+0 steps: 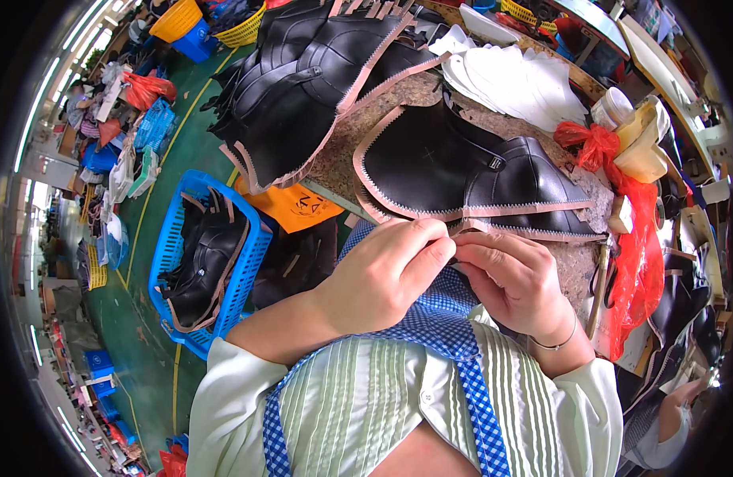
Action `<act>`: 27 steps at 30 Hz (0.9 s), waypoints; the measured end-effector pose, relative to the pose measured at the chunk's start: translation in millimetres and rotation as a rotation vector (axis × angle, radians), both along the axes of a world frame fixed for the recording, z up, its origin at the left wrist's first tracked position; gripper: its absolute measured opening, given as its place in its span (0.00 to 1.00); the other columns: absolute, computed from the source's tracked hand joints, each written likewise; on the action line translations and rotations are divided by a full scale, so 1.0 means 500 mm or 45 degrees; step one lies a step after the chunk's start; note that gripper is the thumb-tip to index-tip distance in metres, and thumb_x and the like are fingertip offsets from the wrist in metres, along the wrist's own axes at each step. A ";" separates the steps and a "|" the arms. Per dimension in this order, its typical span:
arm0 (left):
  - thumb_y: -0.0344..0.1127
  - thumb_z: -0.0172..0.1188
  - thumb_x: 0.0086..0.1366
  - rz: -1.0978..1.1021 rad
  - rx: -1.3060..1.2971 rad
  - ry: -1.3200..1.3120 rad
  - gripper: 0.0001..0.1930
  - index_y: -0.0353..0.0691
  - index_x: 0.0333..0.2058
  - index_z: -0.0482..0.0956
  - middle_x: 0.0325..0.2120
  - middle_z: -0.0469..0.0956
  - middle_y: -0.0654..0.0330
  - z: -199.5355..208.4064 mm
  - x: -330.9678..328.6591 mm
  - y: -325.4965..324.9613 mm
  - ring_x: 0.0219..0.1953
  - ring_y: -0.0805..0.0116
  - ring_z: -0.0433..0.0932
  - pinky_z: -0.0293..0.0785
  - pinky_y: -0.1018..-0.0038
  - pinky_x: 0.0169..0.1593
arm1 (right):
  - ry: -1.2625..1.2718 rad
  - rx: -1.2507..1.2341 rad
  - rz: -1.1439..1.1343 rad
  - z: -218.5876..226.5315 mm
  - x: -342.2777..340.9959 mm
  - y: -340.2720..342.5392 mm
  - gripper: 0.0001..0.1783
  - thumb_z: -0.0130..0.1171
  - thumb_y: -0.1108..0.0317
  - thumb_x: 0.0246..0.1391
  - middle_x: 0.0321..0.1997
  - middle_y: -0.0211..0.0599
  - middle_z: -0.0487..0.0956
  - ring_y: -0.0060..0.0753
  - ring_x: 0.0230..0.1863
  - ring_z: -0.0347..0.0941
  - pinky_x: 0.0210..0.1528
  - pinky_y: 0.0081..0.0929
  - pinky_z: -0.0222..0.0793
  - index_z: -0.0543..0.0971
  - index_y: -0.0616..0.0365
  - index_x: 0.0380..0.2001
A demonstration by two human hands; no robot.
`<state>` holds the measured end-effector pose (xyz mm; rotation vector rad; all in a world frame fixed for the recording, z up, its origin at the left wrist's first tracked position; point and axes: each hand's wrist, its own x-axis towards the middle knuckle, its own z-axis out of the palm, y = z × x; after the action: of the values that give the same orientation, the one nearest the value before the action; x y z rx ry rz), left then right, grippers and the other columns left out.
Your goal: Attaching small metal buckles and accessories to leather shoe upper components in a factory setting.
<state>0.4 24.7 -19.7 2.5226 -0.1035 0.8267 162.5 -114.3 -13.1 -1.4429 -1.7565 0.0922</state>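
A black leather shoe upper with a pinkish, zigzag-cut lining edge and a small metal piece on its strap lies on the speckled worktop in front of me. My left hand is closed in a pinch at the upper's near edge; whatever lies between its fingertips is hidden. Close beside it, my right hand is also closed, thumb and fingers pinching the near edge by the seam. The fingertips of both hands almost meet. A thin bracelet circles my right wrist.
Black uppers are piled at the far left, and white shaped pieces are stacked behind. A blue basket with more uppers stands at left on the green floor. A red plastic bag hangs at right. Another person's arm shows lower right.
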 end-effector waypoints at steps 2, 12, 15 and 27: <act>0.27 0.57 0.64 -0.011 -0.022 0.063 0.11 0.26 0.43 0.75 0.39 0.74 0.51 -0.004 -0.002 -0.002 0.38 0.54 0.77 0.74 0.65 0.43 | 0.025 -0.003 -0.009 -0.009 0.000 -0.001 0.12 0.63 0.82 0.45 0.38 0.46 0.82 0.43 0.33 0.80 0.35 0.32 0.78 0.79 0.67 0.36; 0.16 0.61 0.53 0.020 -0.041 -0.109 0.14 0.28 0.40 0.76 0.36 0.75 0.50 -0.017 0.013 -0.014 0.34 0.56 0.79 0.78 0.68 0.37 | 0.672 -0.020 -0.230 -0.062 -0.033 0.008 0.09 0.62 0.86 0.46 0.31 0.41 0.82 0.35 0.31 0.81 0.35 0.24 0.76 0.79 0.67 0.32; 0.14 0.60 0.55 0.111 -0.160 -0.114 0.13 0.29 0.40 0.75 0.36 0.75 0.51 -0.014 0.013 -0.018 0.32 0.61 0.81 0.79 0.72 0.35 | 0.723 -0.025 -0.316 -0.057 -0.040 0.004 0.10 0.62 0.87 0.45 0.32 0.41 0.82 0.35 0.33 0.81 0.38 0.26 0.77 0.79 0.67 0.33; 0.15 0.60 0.55 0.137 -0.236 -0.072 0.12 0.31 0.38 0.75 0.36 0.75 0.53 -0.006 0.008 -0.025 0.32 0.61 0.80 0.78 0.71 0.35 | 0.793 0.119 -0.186 -0.073 -0.036 -0.004 0.13 0.69 0.85 0.42 0.41 0.44 0.81 0.34 0.40 0.79 0.44 0.25 0.75 0.79 0.66 0.33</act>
<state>4.6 12.2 -22.8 2.3477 0.0872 0.9063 144.3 -116.2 -49.8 -1.2892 -1.1317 0.3393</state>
